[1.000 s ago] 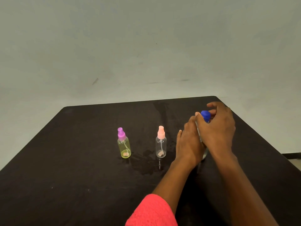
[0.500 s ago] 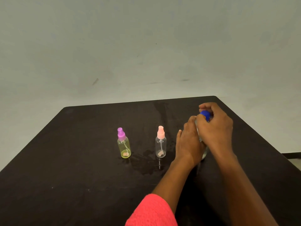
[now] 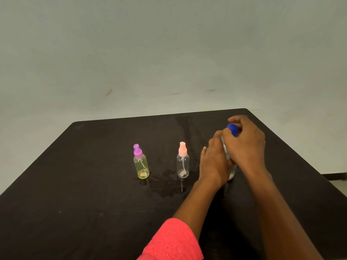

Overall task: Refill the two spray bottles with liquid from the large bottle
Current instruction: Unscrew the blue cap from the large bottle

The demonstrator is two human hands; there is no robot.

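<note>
**Head view: both hands on the large bottle, right side of the table**

I see the large bottle standing upright on the dark table, to the right of both spray bottles and mostly hidden between the hands. The left hand wraps round its clear body from the left side. The right hand sits on top, fingers and thumb curled round the blue cap, which is on the neck.

The pink-topped clear spray bottle stands just left of the left hand, not touching it. The purple-topped yellow-green spray bottle stands further left, well apart from both hands. Both are upright with tops on, nearly empty. A wet patch glistens on the table near their bases.
</note>
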